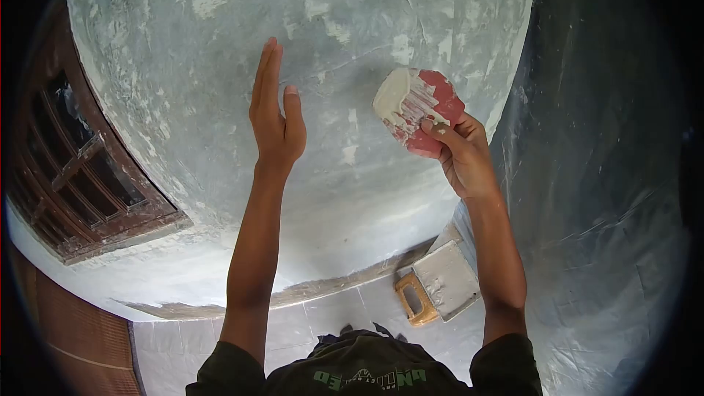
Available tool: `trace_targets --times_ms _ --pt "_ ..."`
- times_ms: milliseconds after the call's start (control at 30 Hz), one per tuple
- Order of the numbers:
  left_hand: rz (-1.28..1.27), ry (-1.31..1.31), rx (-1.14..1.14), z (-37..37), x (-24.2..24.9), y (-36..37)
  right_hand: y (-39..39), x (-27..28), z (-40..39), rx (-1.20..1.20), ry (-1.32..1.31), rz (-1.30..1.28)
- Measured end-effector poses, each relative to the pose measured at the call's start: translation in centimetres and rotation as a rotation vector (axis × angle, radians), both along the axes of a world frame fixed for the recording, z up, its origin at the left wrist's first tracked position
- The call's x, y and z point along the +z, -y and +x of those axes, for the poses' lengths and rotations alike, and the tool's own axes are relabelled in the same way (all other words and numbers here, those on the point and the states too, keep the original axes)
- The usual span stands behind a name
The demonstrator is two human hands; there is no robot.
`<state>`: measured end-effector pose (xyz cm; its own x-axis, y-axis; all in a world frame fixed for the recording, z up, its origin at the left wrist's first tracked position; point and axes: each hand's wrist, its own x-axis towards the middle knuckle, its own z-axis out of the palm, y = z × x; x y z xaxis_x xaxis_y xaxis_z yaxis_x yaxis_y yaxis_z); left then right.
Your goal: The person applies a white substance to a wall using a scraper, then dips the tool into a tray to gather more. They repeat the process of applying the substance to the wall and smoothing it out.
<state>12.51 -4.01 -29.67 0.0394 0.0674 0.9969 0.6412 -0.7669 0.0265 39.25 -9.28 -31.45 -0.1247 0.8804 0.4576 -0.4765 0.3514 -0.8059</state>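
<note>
My right hand (pixel 467 150) grips a red putty scraper (pixel 446 97), thumb across its face and fingers behind. Pale wet putty coats the scraper's left part and is smeared in streaks over its middle. My left hand (pixel 277 114) is raised in front of the wall (pixel 345 198), fingers straight and together, thumb held apart, with nothing in it. Whitish patches and streaks mark the grey-green wall around both hands.
A brown wooden window frame (pixel 139 213) with dark panes is set in the wall at left. Low at right, a putty-smeared board (pixel 447 279) lies by a yellowish plastic stool (pixel 416 301) on the tiled floor (pixel 315 323). A dark grey wall (pixel 587 176) stands at right, a brown slatted panel (pixel 73 323) at lower left.
</note>
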Motion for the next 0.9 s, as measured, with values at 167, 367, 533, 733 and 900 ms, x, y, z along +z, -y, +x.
trace_targets --times_ms 167,367,533,733,900 --pt "-0.351 0.137 -0.181 8.8 -10.8 1.3 2.6 -10.1 6.4 -0.022 0.018 -0.306" --pt "-0.871 0.212 -0.327 16.9 -21.4 3.5 5.5 -20.7 12.5 -0.158 0.016 -0.553" --pt "-1.076 0.263 -0.355 21.0 -28.7 5.8 7.8 -28.2 15.7 -0.192 0.056 -0.710" --pt "-1.254 0.160 -0.339 25.1 -37.8 6.1 10.0 -37.6 19.2 -0.230 0.007 -0.893" --pt "-1.449 0.105 -0.419 25.9 -44.2 6.5 10.7 -44.8 19.1 -0.361 0.000 -1.060"
